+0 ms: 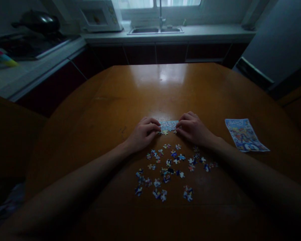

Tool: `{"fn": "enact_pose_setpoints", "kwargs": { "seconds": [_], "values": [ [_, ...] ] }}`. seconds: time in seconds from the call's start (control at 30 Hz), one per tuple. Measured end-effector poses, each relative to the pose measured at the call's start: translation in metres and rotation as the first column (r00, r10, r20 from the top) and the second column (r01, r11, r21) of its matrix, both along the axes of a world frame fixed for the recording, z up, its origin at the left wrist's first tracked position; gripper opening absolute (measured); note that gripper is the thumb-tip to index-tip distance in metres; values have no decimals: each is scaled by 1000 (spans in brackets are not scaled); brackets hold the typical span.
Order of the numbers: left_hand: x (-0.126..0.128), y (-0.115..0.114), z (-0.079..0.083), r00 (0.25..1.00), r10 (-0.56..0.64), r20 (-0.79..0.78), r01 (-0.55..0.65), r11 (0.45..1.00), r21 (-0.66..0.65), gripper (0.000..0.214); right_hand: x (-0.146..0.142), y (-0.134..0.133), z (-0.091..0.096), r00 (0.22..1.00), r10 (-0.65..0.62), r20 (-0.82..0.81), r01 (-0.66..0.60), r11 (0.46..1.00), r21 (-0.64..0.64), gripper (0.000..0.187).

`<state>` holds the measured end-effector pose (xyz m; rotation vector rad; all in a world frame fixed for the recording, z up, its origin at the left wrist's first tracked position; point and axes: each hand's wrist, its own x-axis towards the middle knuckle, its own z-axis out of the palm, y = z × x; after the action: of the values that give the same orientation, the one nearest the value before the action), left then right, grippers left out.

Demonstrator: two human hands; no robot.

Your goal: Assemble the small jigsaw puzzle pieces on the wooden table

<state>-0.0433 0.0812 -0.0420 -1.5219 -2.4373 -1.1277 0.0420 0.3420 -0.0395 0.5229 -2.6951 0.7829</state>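
Observation:
A small joined strip of jigsaw puzzle (168,125) lies on the round wooden table (130,93). My left hand (142,133) rests at its left end with fingers curled and fingertips pressed on the edge. At the strip's right end my right hand (193,129) does the same, fingers bent onto the pieces. Several loose puzzle pieces (169,169) are scattered on the table just in front of me, between my forearms.
A colourful printed picture sheet (245,135) lies flat to the right. Behind the table runs a kitchen counter with a sink (155,30), a microwave (100,15) and a stove with a dark pot (38,21) at the left.

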Motion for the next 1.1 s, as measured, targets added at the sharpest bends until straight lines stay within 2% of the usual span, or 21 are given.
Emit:
{"fn": "enact_pose_setpoints", "kwargs": {
  "seconds": [0.5, 0.63, 0.73, 0.8, 0.93, 1.1],
  "values": [
    [0, 0, -1, 1000, 10, 15, -10, 1000, 1, 17, 3, -4, 4, 999, 27, 31, -30, 997, 71, 10],
    [0, 0, -1, 1000, 6, 14, -6, 1000, 1, 18, 1, 0, 4, 1000, 1, -7, -1, 999, 40, 9],
    [-1, 0, -2, 1000, 2, 13, -2, 1000, 8, 17, 0, 4, 3, 999, -21, -42, 21, 1000, -1, 18],
    [-1, -1, -3, 1000, 0, 10, 0, 1000, 11, 17, 1, 5, 3, 999, 15, -29, -15, 1000, 2, 23],
    [0, -1, -1, 1000, 6, 12, -6, 1000, 4, 18, 1, 3, 2, 996, 88, 10, -88, 996, 22, 26],
    [1, -1, 1, 1000, 4, 2, -4, 1000, 4, 19, 0, -1, 1, 997, 74, -16, -74, 997, 3, 30]
  ]
}}
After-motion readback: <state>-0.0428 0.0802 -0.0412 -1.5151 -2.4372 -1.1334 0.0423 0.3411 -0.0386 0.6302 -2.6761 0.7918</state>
